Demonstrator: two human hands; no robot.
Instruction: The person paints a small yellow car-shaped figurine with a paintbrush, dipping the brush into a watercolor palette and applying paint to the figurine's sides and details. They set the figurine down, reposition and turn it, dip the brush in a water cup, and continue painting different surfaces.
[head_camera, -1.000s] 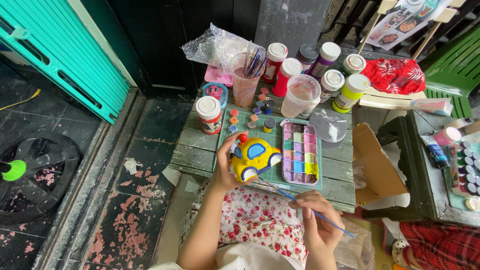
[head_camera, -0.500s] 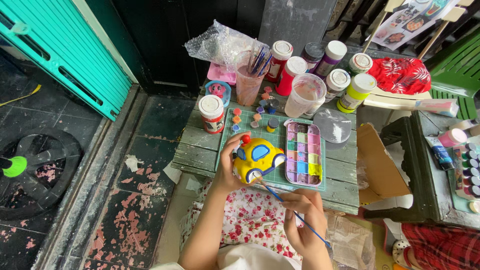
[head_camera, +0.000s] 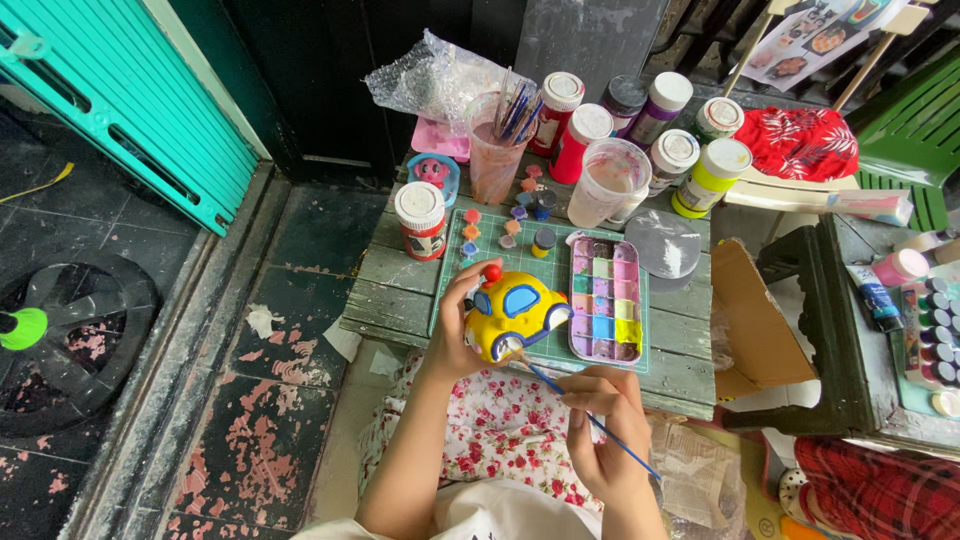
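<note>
Weathered wooden bench (head_camera: 400, 290); left hand (head_camera: 455, 330) clamped on yellow toy car (head_camera: 512, 312), likely fragile, cradle body; right hand (head_camera: 600, 420) pinching brush (head_camera: 590, 418)

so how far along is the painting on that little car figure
Mostly done, by the look of it: the car figure already has a yellow body, blue windows and a red knob on top. In hand: the left hand steadies it while the right hand puts the thin blue brush to its lower front edge. Whatever is left would be small touch-ups; the underside is hidden.
</note>
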